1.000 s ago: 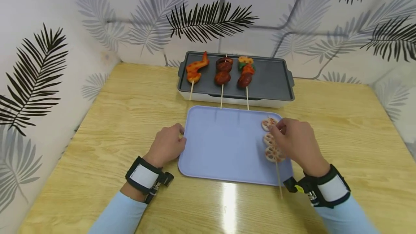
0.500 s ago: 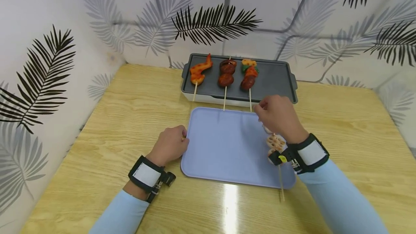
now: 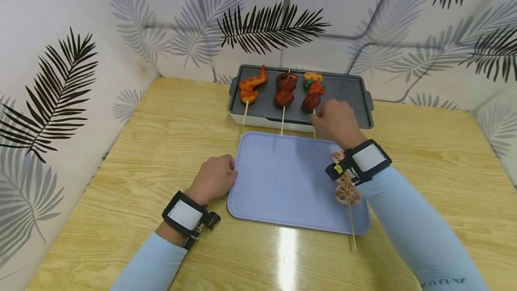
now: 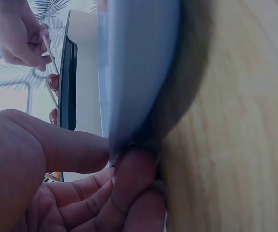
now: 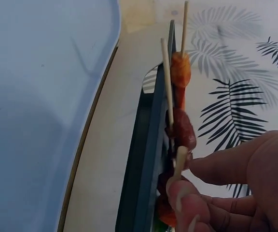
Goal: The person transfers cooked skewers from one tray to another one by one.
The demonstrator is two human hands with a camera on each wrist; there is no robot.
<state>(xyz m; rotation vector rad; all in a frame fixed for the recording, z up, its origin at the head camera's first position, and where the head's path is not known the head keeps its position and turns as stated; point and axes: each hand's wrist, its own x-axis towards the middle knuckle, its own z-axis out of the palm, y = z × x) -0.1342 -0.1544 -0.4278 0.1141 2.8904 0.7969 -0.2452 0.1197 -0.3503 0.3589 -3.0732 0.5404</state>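
My left hand (image 3: 214,178) grips the left rim of the light blue tray (image 3: 278,183), thumb above and curled fingers below in the left wrist view. My right hand (image 3: 337,122) reaches over the tray's far edge to the grill plate. Its thumb and index finger pinch the bare stick (image 5: 181,162) of the rightmost skewer, which carries sausage, an orange piece and a green and yellow piece (image 3: 313,95). That skewer lies on the dark grill plate (image 3: 343,98). On the tray's right side lies a lotus root skewer (image 3: 348,194), partly hidden under my right wrist.
Two more skewers rest on the plate: an orange chicken wing (image 3: 249,90) and a dark red meat skewer (image 3: 285,93). Their sticks stick out over the front edge. A leaf-patterned cloth (image 3: 181,21) stands behind the wooden table (image 3: 161,120).
My right hand has let go of the lotus root skewer on the tray and moved forward and left to the stick of the rightmost grill skewer. My left hand stays at the tray rim.
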